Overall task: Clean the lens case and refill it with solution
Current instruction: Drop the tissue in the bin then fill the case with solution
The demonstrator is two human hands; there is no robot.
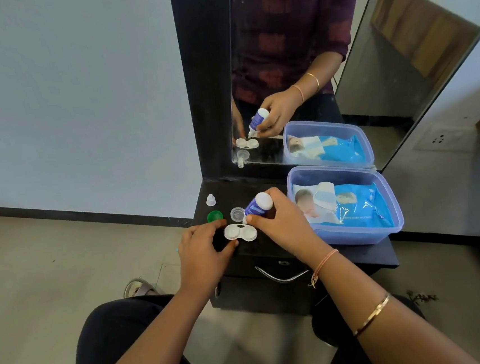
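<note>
The white lens case (240, 232) lies open on the black dresser top (271, 245), both wells uncovered. My right hand (281, 224) grips a small blue-and-white solution bottle (257, 205), tipped nozzle-down over the case's right well. My left hand (202, 248) rests at the case's left side, thumb and fingertips touching its edge. A green lid (214, 216) and a clear lid (237, 213) lie just behind the case. The bottle's white cap (210, 200) stands further back.
A clear plastic box (387, 197) with a blue wet-wipes pack sits on the right of the dresser top. A mirror (295, 68) rises behind it. The dresser's drawer handle (280, 274) is below the front edge. A sandal (139, 287) lies on the floor at left.
</note>
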